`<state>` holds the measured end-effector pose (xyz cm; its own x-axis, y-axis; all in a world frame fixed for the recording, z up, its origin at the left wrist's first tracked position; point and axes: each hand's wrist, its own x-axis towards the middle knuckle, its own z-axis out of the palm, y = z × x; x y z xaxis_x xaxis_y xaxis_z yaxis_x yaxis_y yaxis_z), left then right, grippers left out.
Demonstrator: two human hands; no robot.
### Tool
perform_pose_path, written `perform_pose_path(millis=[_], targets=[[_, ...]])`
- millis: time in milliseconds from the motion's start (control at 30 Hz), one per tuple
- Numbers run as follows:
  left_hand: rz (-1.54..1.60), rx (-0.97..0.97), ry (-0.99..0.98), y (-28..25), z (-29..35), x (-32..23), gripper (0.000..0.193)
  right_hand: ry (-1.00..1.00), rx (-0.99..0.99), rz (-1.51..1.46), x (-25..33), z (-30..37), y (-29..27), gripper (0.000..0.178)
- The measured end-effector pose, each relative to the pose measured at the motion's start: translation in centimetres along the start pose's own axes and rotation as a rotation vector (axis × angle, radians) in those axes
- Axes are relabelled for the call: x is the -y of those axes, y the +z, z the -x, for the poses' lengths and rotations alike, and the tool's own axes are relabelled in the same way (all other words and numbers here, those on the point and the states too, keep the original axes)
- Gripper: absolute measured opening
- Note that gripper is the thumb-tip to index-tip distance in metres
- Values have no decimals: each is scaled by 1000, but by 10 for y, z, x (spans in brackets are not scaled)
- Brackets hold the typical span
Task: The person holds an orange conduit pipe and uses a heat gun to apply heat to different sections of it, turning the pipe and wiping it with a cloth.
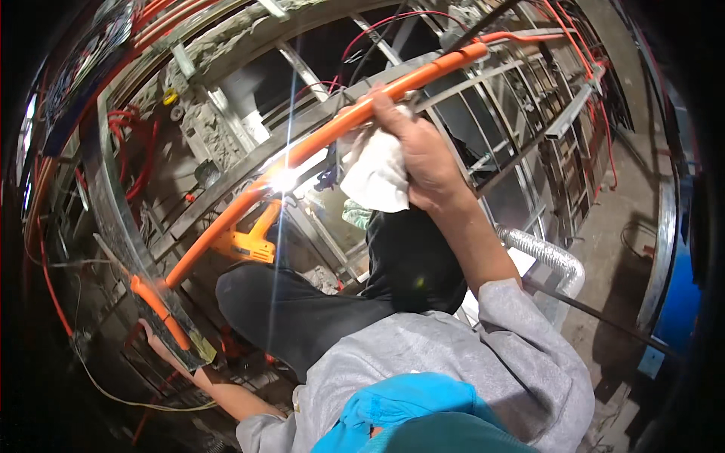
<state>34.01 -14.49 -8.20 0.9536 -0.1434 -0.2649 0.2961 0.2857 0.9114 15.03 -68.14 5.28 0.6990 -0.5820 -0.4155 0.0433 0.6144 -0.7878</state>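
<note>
A long orange pipe (332, 132) slants across the view from upper right to lower left. My right hand (430, 162) is closed round it near the upper middle, thumb along the pipe. A crumpled white cloth (377, 174) is in that same hand and hangs just below the pipe. At the lower left, my left hand (168, 355) grips the lower end of a dark metal channel (121, 181), one finger stretched along its edge and the others hidden behind it. A short orange pipe piece (160, 309) lies against this channel, close to the long pipe's lower end.
A yellow-orange drill (253, 240) is under the pipe, beside my bent knee. Metal framing (483, 113) with gaps spreads below and ahead. A silver flexible duct (547, 257) lies right; red cables (136, 166) hang left. A bright light glares near the pipe's middle.
</note>
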Motion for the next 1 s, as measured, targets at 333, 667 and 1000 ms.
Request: perform_pose_path(millis=[333, 667, 1000], targets=[[-14, 56, -18, 0, -14, 1, 61, -253, -166, -86, 0, 3, -14, 27], [-20, 86, -23, 9, -19, -1, 60, -172, -150, -79, 1, -12, -36, 25], [-47, 94, -42, 13, -16, -4, 58, -47, -23, 173, -15, -22, -32, 27]])
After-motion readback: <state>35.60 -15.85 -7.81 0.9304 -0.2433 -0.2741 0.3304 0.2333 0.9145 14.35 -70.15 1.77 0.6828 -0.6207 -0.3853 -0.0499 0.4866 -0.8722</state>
